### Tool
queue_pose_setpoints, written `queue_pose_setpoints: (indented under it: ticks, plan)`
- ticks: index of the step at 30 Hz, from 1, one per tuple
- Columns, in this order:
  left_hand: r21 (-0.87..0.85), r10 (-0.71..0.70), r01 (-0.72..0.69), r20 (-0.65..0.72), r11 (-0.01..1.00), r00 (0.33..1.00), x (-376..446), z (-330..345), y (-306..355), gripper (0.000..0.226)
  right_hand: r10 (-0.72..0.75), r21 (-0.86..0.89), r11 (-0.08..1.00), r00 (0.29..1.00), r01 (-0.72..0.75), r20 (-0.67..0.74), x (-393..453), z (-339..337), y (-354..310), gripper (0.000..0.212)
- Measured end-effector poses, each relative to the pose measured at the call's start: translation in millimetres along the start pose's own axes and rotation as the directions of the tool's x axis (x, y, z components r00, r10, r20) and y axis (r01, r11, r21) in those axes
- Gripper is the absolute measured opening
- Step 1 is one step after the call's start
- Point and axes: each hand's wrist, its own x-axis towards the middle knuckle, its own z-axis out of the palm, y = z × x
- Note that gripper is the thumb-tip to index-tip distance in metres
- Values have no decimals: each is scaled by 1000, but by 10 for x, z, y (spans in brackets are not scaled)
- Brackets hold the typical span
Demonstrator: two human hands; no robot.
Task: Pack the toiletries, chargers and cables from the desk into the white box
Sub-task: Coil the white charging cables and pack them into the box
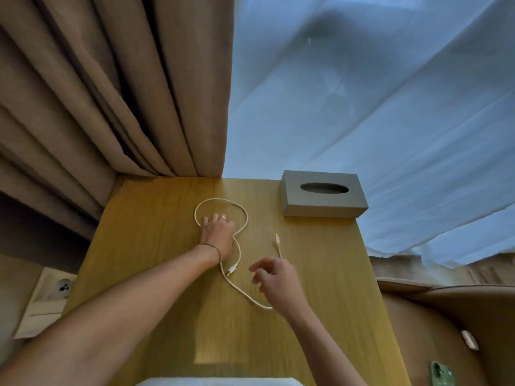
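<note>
A white cable [241, 215] lies in loops on the wooden desk [156, 246]. One plug [231, 270] rests near my left wrist, and the other plug [277, 238] lies further right. My left hand [218, 232] is laid flat on the desk inside the far loop, fingers spread, fingertips next to the cable. My right hand [274, 282] hovers over the near stretch of cable with its fingers loosely curled and apart; the cable runs under it. A white edge [217, 381], perhaps the box, shows at the bottom of the view.
A grey tissue box [323, 195] stands at the desk's far right corner. Brown curtains [111, 93] and a sheer white curtain [376, 107] hang behind. On the brown seat to the right lie a green phone [443, 374] and a small white object [469, 339]. A wall socket [62, 286] sits to the left.
</note>
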Motion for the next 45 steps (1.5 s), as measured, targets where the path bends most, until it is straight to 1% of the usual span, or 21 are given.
queue_pose_setpoints:
  ticks: [3,5,7,10,13,15,17,19,22,25,26,29,32,34,37,38,40,41,42,43,45]
  plan:
    - [-24,41,-41,-5,999,999,108,-36,-28,14,-5,62,998,1000,5,11,-47,-44,-18,27]
    - [-199,58,-60,-14,978,998,105,-94,-68,1,-34,75,997,999,34,3,-89,-92,-52,28]
    - [-379,43,-36,10,925,999,13,-163,-100,5,-56,97,994,998,58,-15,-138,-134,-78,29]
    - [-556,53,-12,59,831,997,-201,-302,-152,15,-105,119,987,993,112,-59,-219,-171,-151,27]
    - [-688,106,-17,87,726,991,-472,-525,-182,22,-231,20,972,963,236,-138,-305,-192,-249,26]
    - [-750,155,-23,107,661,982,-702,-708,-180,22,-335,-123,940,928,318,-163,-374,-212,-290,39]
    - [-814,216,-37,110,580,970,-957,-906,-160,24,-409,-246,895,904,371,-125,-451,-241,-319,48]
    - [-871,258,-68,69,486,964,-1213,-1115,-145,28,-451,-284,866,889,412,-84,-551,-266,-364,47]
    - [-938,283,-108,-11,330,959,-1577,-1366,-167,30,-528,-192,844,839,502,-127,-763,-284,-411,30]
    - [-988,300,-117,-81,103,951,-1951,-1557,-190,24,-566,-88,822,788,563,-242,-1010,-267,-475,23]
    - [-992,292,-123,-111,23,950,-2060,-1592,-192,24,-555,-34,822,788,568,-267,-1096,-262,-515,24]
    - [-964,280,-118,-184,-238,942,-2295,-1624,-173,41,-529,121,805,795,581,-296,-1321,-236,-636,25]
    - [-839,323,-40,-253,-543,912,-2503,-1707,-148,38,-480,264,783,817,563,-318,-1486,-191,-772,31]
    - [-771,279,-10,-243,-637,929,-2605,-1760,-115,39,-439,320,789,846,524,-302,-1580,-130,-852,32]
    - [-762,107,-64,-173,-644,979,-2693,-1819,3,40,-388,303,832,878,464,-280,-1707,-34,-941,26]
    - [-767,22,-97,-143,-634,989,-2711,-1842,47,41,-399,241,847,867,473,-300,-1750,-12,-958,24]
    - [-767,-155,-162,-83,-620,985,-2722,-1903,110,44,-472,-35,870,811,492,-346,-1823,20,-956,28]
    - [-750,-241,-185,-35,-635,970,-2715,-1939,120,45,-506,-180,862,789,474,-349,-1859,36,-944,33]
    - [-712,-298,-189,30,-677,954,-2697,-1976,110,45,-520,-246,853,788,460,-331,-1890,58,-925,36]
    - [-667,-328,-188,90,-721,940,-2666,-2004,82,43,-518,-224,854,805,470,-287,-1921,82,-899,35]
    - [-633,-344,-174,156,-754,926,-2630,-2045,3,39,-475,42,875,872,482,-118,-1979,116,-850,33]
